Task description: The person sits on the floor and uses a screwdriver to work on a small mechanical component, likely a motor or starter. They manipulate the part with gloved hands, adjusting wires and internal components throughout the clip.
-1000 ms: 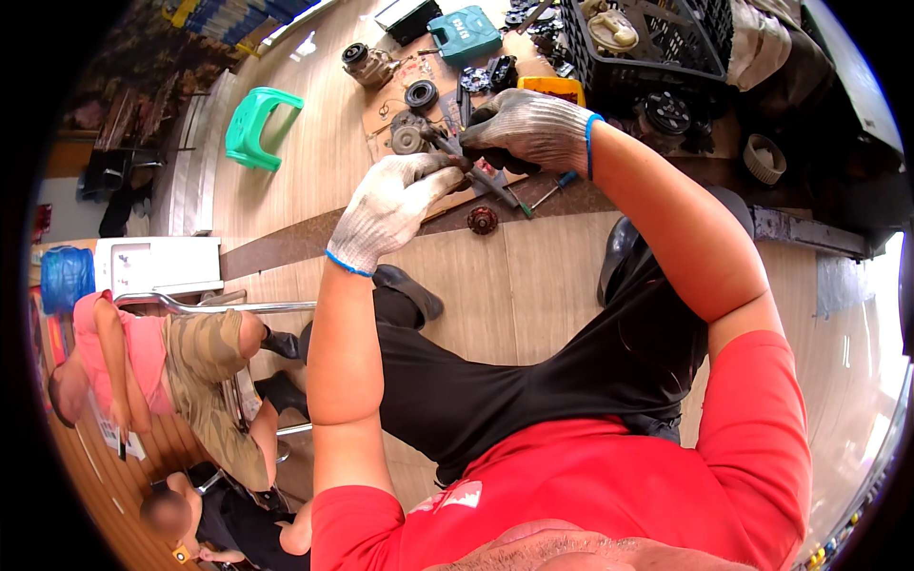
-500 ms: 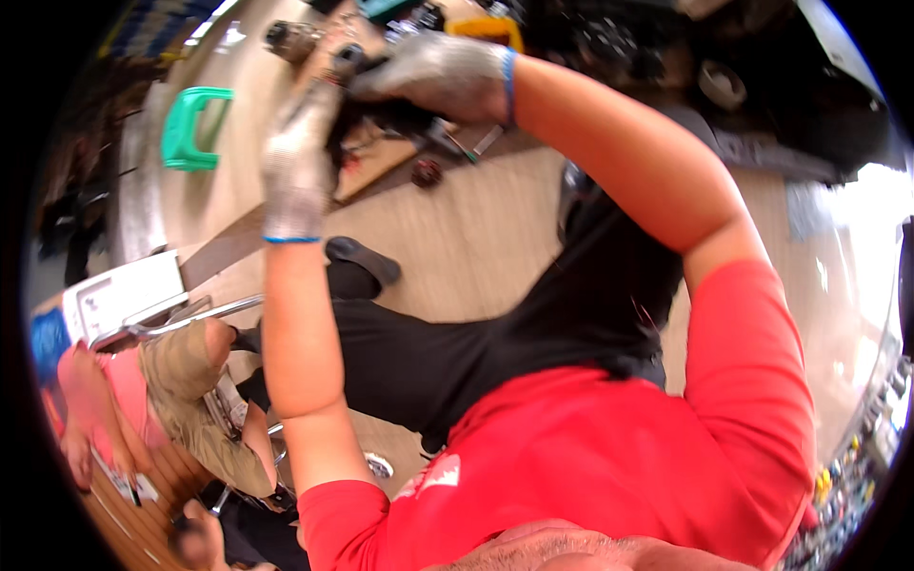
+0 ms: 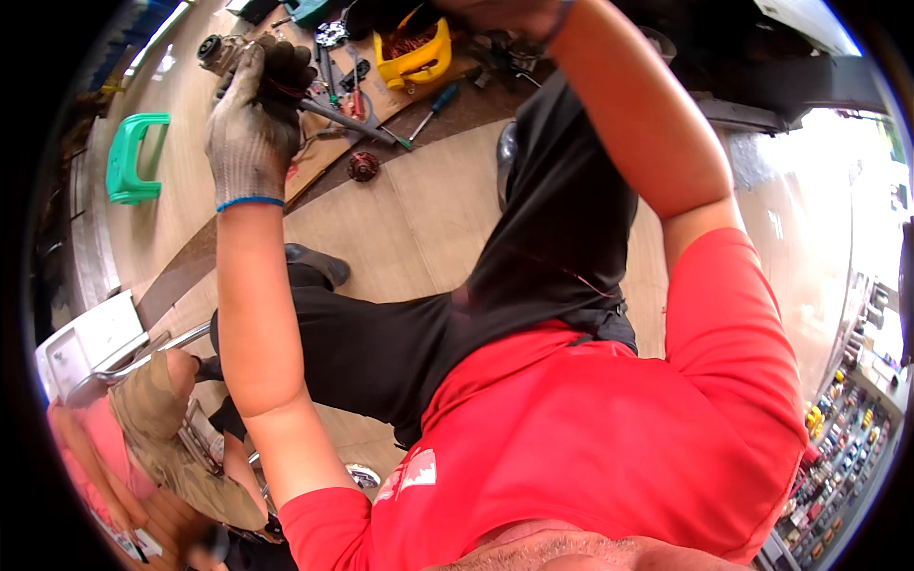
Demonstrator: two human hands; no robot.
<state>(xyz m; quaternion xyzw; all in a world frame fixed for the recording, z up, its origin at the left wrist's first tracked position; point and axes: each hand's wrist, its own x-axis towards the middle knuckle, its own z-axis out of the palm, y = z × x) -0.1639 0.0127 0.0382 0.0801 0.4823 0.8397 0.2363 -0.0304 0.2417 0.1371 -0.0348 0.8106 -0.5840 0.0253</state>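
Right hand (image 3: 509, 13) split from left hand (image 3: 253, 119), now near the yellow tub (image 3: 417, 65); can't tell its grip. Left's fingers curl, contents hidden.

What looked like a repair workshop, a blue-handled screwdriver (image 3: 443, 97) lay near other tools (image 3: 327, 76), a round dark-red part (image 3: 363, 167) sat on the floor (image 3: 419, 209), rows of small items (image 3: 838, 457) lined the right edge.

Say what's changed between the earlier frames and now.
The hands have parted: right hand went forward-right to the picture's top edge; left hand moved forward, toward the metal housing. Whether either took or released anything can't be told. The camera view shifted too. Unchanged: green stool, reddish round part, blue-handled screwdriver.
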